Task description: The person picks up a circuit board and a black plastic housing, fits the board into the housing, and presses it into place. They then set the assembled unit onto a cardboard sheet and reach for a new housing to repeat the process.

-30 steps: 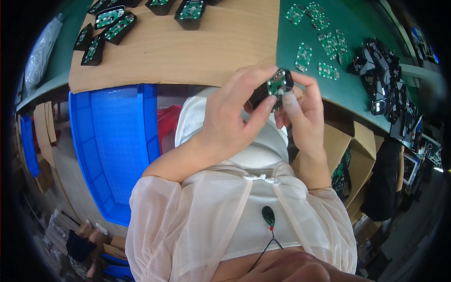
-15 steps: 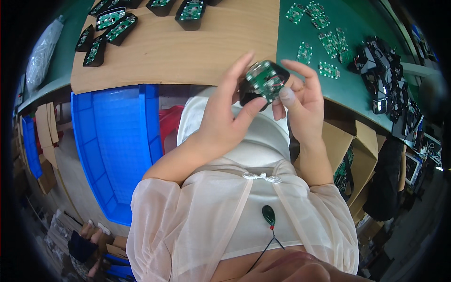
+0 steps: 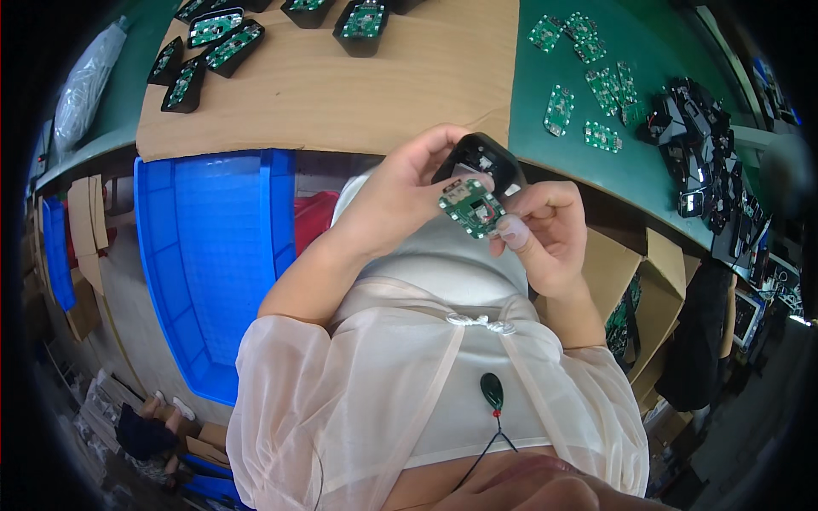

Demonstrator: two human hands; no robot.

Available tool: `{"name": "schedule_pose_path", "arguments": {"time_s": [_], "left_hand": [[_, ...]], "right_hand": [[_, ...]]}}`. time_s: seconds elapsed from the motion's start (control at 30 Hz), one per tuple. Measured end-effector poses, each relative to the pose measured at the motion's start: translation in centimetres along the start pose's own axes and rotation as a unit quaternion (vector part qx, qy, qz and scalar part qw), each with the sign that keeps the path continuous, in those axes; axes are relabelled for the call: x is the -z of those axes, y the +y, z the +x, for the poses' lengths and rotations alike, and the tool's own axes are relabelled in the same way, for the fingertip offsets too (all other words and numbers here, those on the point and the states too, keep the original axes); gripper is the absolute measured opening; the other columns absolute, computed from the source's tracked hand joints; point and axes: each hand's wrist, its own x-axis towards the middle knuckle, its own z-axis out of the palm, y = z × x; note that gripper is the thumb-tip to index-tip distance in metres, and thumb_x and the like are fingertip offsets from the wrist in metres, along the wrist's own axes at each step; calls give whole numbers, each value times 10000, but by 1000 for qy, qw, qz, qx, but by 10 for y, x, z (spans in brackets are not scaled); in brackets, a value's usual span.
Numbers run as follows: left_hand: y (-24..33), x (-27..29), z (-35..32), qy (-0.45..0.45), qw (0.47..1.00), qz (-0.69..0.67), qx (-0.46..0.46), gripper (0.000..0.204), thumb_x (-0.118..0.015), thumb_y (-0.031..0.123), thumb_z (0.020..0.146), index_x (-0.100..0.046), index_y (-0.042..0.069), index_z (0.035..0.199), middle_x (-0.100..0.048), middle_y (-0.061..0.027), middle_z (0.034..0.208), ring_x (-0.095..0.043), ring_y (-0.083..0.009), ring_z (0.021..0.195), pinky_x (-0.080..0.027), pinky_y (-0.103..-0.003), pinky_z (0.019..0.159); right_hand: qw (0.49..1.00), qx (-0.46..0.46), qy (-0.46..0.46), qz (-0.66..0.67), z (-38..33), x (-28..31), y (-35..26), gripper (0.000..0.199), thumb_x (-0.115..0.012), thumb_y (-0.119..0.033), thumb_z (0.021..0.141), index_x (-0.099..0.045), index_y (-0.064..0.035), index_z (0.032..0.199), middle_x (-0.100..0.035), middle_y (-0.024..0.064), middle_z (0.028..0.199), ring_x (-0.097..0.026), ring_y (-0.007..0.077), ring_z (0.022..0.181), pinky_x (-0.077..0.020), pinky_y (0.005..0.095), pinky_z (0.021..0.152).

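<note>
My left hand [image 3: 407, 189] is closed around a black plastic housing [image 3: 486, 153], its open side showing the dark inside and small pale parts. In front of that opening, out of the housing, is a green circuit board [image 3: 464, 215], tilted toward me. My right hand [image 3: 551, 234] pinches the board's lower right edge between thumb and fingers. The left thumb lies along the board's upper edge. Both hands are close together over my lap, just off the front edge of the table. Some right fingertips are hidden behind the board.
Several housings with boards inside [image 3: 361, 25] stand on the cardboard sheet [image 3: 341, 98]. Loose circuit boards [image 3: 559, 111] lie on the green tabletop [image 3: 537, 149] at right, beside a pile of black housings [image 3: 694, 149]. A blue crate [image 3: 217, 264] sits below the table at left.
The board, earlier over the housing's opening, is now lifted out and drawn toward me in my right hand. Both hands have come lower, and the housing's inside now shows.
</note>
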Motion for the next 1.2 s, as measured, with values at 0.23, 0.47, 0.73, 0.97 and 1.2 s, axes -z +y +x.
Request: {"name": "schedule_pose_path", "arguments": {"time_s": [0.23, 0.47, 0.73, 0.97, 1.2], "left_hand": [[3, -7, -3, 26, 998, 30, -46, 252, -552, -37, 814, -503, 2, 1058, -591, -37, 970, -560, -79, 895, -447, -206, 795], [0, -15, -8, 59, 992, 60, -92, 266, -511, -20, 848, -468, -28, 1110, -590, -67, 994, -569, -93, 897, -460, -215, 781], [1, -16, -12, -2, 995, 27, -100, 450, -502, 80, 893, -318, -51, 1282, -506, -119, 1169, -497, -151, 1065, -405, -270, 905], [2, -21, -14, 20, 989, 67, -131, 453, -511, 54, 883, -321, -47, 1281, -504, -119, 1166, -501, -152, 1059, -406, -265, 908], [-4, -18, -13, 27, 991, 48, -125, 454, -518, 56, 880, -326, -45, 1279, -510, -114, 1158, -512, -138, 1037, -423, -248, 879]], "right_hand": [[832, 272, -38, -482, 15, 1, -9, 277, -696, -30, 638, -615, -25, 903, -523, 51, 696, -507, 166, 584, -440, 270, 507], [829, 335, -32, -447, 24, 7, 1, 324, -694, -19, 586, -633, -48, 902, -544, 38, 710, -504, 176, 590, -414, 270, 486], [889, 203, 106, -396, 26, -4, -9, 188, -672, 33, 656, -615, -28, 823, -549, 63, 654, -494, 193, 566, -385, 281, 507], [865, 228, 78, -441, 32, -3, -8, 213, -669, 44, 620, -615, -37, 810, -513, 54, 616, -457, 186, 524, -355, 270, 463], [855, 241, 57, -455, 36, 1, -6, 209, -661, 31, 607, -609, -49, 792, -516, 47, 617, -447, 194, 509, -342, 279, 448]]}}
